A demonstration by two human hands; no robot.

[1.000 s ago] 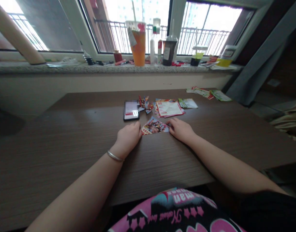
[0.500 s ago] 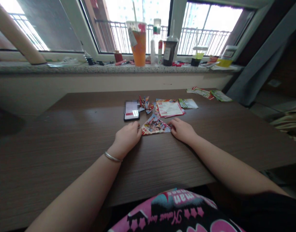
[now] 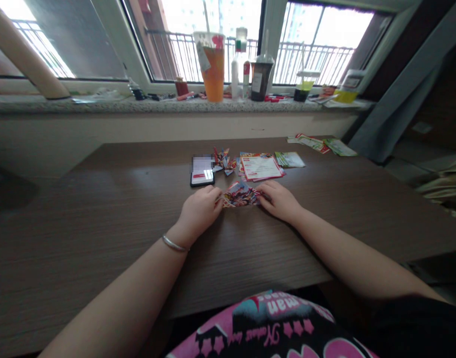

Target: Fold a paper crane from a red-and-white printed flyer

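Note:
A folded sheet of colourful printed paper (image 3: 240, 195) is held between my two hands, just above or on the table; I cannot tell which. My left hand (image 3: 201, 208) pinches its left corner between thumb and fingers. At the right corner, my right hand (image 3: 278, 200) grips the paper with bent fingers. Just beyond the paper lies a crumpled or folded printed paper piece (image 3: 225, 161), beside a phone (image 3: 203, 171) with a lit screen. A stack of printed sheets (image 3: 261, 167) with red borders rests behind my right hand.
Green-and-white papers (image 3: 289, 159) lie right of the stack, with more leaflets (image 3: 313, 143) near the table's (image 3: 112, 214) far right edge. On the windowsill (image 3: 157, 105) stand an orange drink cup (image 3: 212, 69), a dark cup (image 3: 261, 79), bottles and small items.
Both hands have drawn closer together. The paper's lower corners have been lifted or folded inward, and its triangle looks narrower and flatter than before.

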